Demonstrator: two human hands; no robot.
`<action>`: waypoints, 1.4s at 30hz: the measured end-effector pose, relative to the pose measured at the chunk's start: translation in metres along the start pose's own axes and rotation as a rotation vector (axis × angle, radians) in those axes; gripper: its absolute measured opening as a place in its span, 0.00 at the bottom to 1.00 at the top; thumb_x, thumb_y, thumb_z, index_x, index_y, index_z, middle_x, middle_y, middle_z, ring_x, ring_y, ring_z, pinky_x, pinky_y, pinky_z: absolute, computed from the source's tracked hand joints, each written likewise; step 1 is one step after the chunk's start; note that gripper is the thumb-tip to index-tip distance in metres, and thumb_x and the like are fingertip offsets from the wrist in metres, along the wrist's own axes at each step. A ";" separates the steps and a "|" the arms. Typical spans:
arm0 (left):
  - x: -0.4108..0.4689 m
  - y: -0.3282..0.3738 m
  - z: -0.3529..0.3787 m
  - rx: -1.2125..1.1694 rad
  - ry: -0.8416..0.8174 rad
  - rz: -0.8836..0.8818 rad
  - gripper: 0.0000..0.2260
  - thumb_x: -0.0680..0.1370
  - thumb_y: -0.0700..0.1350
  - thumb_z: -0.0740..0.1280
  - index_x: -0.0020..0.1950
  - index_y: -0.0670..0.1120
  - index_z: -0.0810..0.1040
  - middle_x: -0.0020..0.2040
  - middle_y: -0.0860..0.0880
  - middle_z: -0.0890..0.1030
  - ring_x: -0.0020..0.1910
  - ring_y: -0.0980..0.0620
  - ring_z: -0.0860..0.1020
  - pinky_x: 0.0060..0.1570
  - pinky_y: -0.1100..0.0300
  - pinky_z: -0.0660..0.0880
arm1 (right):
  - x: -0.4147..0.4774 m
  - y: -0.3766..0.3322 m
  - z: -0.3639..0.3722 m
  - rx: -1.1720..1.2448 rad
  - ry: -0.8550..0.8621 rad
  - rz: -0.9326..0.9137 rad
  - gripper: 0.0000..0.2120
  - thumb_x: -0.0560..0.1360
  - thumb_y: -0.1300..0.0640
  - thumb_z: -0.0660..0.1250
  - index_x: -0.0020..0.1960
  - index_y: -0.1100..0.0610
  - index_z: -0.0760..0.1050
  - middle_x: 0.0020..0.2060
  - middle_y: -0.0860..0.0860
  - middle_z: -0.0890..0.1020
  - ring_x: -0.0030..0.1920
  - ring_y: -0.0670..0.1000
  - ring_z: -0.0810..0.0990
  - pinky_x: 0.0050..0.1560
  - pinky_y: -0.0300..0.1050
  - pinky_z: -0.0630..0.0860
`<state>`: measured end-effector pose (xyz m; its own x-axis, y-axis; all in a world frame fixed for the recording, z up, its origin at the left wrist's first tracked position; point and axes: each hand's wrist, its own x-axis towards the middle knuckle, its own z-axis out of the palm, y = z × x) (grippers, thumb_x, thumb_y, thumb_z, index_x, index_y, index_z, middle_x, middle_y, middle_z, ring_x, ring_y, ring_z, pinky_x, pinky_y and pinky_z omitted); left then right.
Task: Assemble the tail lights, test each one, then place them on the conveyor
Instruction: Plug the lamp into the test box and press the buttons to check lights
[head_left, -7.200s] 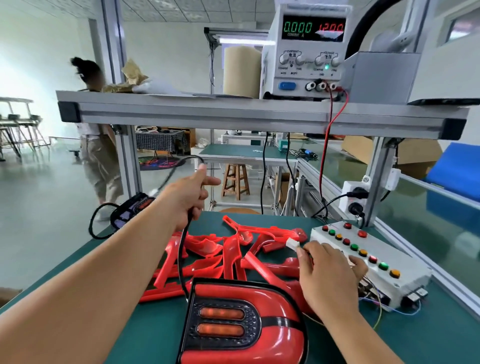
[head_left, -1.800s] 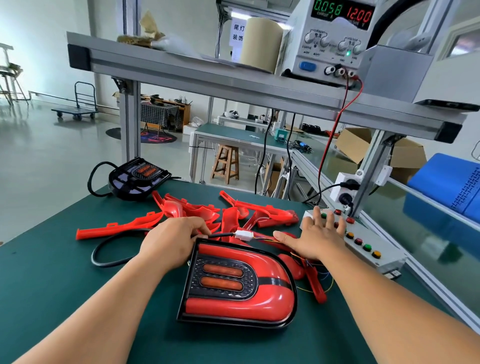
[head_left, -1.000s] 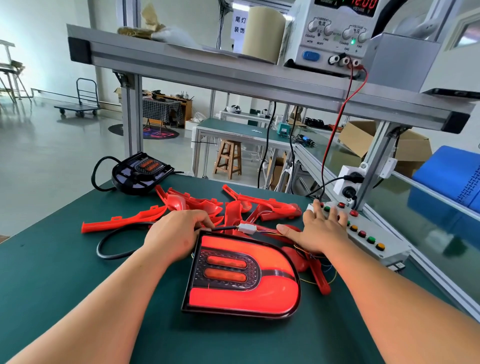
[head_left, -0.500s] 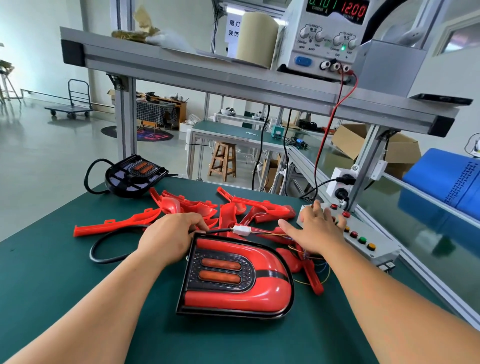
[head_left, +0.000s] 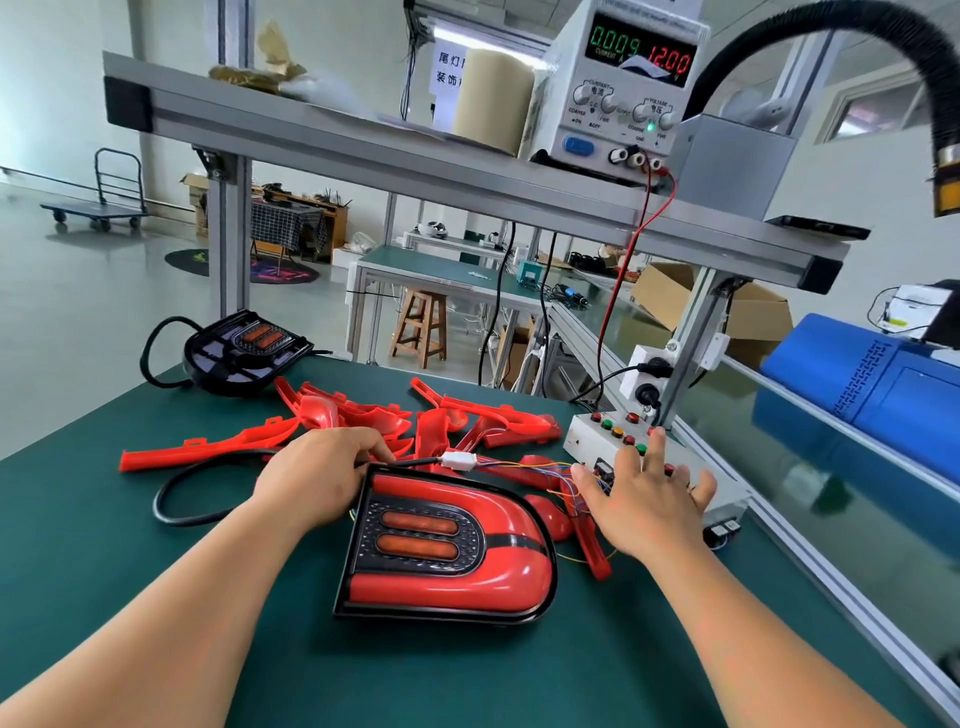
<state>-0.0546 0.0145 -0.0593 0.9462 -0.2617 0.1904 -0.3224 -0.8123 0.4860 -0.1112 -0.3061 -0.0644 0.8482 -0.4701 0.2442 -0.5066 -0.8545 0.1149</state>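
Observation:
A red tail light (head_left: 447, 551) with a black rim lies face up on the green mat (head_left: 104, 545), unlit. My left hand (head_left: 317, 480) grips its black cable (head_left: 176, 499) at the light's upper left corner. The cable ends in a white connector (head_left: 458, 460) joined to thin coloured wires. My right hand (head_left: 644, 499) lies spread, fingers straight, on the white button box (head_left: 587, 434), fingertips on its coloured buttons. The power supply (head_left: 618, 88) on the shelf reads 0.009 and 12.00.
Several red plastic lens parts (head_left: 363, 421) lie heaped behind the light. A second, black tail light body (head_left: 241, 351) sits at the mat's far left. The conveyor (head_left: 810, 467) runs along the right, with a blue cover (head_left: 872, 395) on it. An aluminium shelf (head_left: 415, 156) spans overhead.
The tail light glowed a second ago and is dark now. The current reading has dropped. My right hand's fingers have shifted along the buttons; my left hand stays on the cable.

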 end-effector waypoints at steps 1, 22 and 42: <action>0.000 0.000 0.000 -0.006 -0.001 -0.001 0.16 0.77 0.41 0.64 0.44 0.66 0.75 0.51 0.56 0.83 0.51 0.50 0.79 0.50 0.51 0.77 | 0.000 0.000 0.000 0.000 0.001 0.003 0.41 0.72 0.25 0.36 0.73 0.49 0.59 0.79 0.57 0.44 0.72 0.65 0.61 0.68 0.65 0.45; 0.001 -0.002 0.001 -0.025 0.004 0.013 0.14 0.77 0.44 0.65 0.44 0.66 0.75 0.50 0.58 0.83 0.50 0.51 0.80 0.50 0.51 0.77 | -0.002 -0.001 0.008 0.067 -0.045 0.012 0.40 0.68 0.21 0.37 0.67 0.46 0.59 0.79 0.60 0.43 0.76 0.66 0.51 0.66 0.65 0.55; 0.003 -0.004 0.002 -0.038 0.012 0.031 0.18 0.76 0.41 0.65 0.41 0.67 0.74 0.49 0.57 0.83 0.50 0.51 0.80 0.50 0.51 0.77 | -0.003 0.002 0.005 0.035 -0.006 0.009 0.45 0.68 0.22 0.33 0.73 0.49 0.57 0.79 0.58 0.44 0.75 0.64 0.56 0.68 0.67 0.48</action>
<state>-0.0506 0.0158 -0.0625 0.9352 -0.2800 0.2166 -0.3530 -0.7834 0.5116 -0.1141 -0.3076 -0.0694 0.8448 -0.4788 0.2387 -0.5084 -0.8575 0.0793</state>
